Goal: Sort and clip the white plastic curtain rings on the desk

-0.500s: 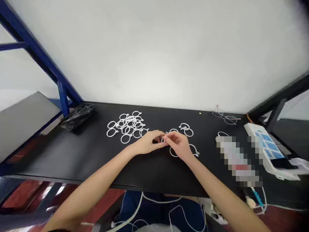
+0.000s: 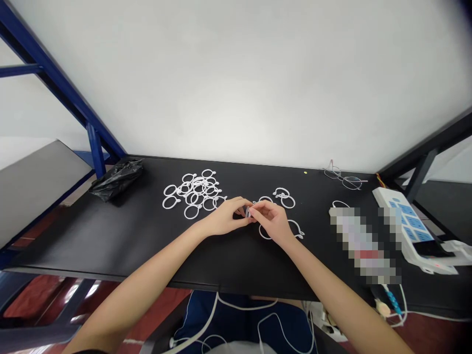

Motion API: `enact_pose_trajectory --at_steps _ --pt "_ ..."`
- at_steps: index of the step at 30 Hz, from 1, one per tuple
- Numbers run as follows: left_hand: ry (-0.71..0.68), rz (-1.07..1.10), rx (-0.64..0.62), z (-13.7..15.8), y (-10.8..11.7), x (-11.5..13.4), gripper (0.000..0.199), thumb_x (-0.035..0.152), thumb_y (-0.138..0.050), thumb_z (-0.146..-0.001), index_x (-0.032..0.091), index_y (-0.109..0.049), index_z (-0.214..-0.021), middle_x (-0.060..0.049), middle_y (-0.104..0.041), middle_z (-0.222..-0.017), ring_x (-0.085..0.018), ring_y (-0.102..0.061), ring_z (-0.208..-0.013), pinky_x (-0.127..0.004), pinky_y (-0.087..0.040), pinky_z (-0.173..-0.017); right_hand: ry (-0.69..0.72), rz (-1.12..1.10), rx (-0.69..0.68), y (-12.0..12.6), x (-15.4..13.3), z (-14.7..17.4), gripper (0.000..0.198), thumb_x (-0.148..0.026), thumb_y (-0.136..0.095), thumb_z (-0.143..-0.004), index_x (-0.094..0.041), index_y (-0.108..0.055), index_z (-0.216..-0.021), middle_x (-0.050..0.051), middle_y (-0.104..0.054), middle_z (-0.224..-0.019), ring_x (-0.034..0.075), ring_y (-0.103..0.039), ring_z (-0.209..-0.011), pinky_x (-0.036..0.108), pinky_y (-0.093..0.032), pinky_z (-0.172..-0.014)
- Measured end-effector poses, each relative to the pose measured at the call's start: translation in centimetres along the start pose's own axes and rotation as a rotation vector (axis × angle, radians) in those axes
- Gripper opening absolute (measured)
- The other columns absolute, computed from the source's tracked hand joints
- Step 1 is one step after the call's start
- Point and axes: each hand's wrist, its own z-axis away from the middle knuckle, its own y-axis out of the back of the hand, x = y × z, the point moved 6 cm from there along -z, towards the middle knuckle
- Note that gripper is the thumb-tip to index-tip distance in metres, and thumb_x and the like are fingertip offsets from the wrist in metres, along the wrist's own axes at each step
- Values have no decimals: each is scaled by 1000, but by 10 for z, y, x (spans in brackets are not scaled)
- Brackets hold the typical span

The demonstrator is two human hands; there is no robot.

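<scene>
My left hand [image 2: 229,216] and my right hand [image 2: 272,220] meet over the middle of the black table, fingertips closed together. Between them they pinch a small white ring [image 2: 248,212], mostly covered by the fingers. To the left of my left hand lies a loose heap of several white rings [image 2: 191,212], each with a small knob. Beyond and beside my right hand are more white rings, including a pair [image 2: 288,202] lying together. Another ring [image 2: 296,227] shows partly from behind my right wrist.
A crumpled black plastic bag [image 2: 118,179] lies at the table's left end. On the right are eyeglasses [image 2: 342,178], a blurred-out object [image 2: 363,246] and a white power strip [image 2: 411,226]. White cables [image 2: 212,317] hang below the front edge.
Both hands stay in nearly the same place. The fingers have shifted slightly, and a little more of the held ring shows between them.
</scene>
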Motion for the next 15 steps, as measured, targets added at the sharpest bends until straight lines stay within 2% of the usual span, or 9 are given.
enact_pose_trajectory --at_steps 8,15 --pt "-13 32 1 0 -1 -3 24 22 -63 -83 20 -60 -107 -5 -60 -109 -14 -62 -88 -30 -51 -81 10 98 -32 -1 1 1 22 -40 -71 -79 -18 -66 -81 4 -67 -75 17 -66 -67 31 -56 -65" --pt "-6 19 -7 0 -1 -1 24 19 -61 -82 20 -60 -106 -5 -60 -108 -14 -63 -85 -29 -52 -80 23 133 -28 -2 -2 1 20 -38 -69 -80 -18 -66 -80 3 -66 -73 16 -65 -65 30 -54 -62"
